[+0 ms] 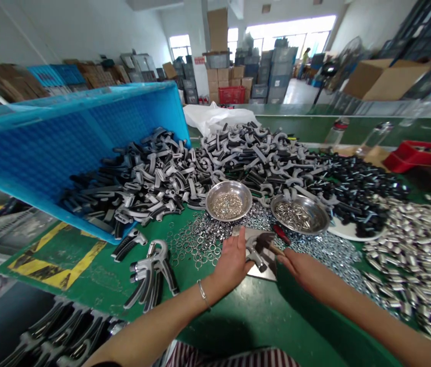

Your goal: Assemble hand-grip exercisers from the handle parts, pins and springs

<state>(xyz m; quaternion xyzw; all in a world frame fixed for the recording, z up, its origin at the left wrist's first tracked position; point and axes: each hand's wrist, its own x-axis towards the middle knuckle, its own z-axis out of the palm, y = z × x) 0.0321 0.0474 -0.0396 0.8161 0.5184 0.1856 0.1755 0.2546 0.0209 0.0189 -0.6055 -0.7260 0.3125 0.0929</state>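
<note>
Likely metal frame — half-hidden (left fingers)

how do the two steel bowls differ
The left steel bowl holds fine pale granules, the right steel bowl short silver pins. The left bowl looks smaller than the right bowl. Both are shallow and shiny, and sit against the heap of grey-and-black hand grips.
</note>
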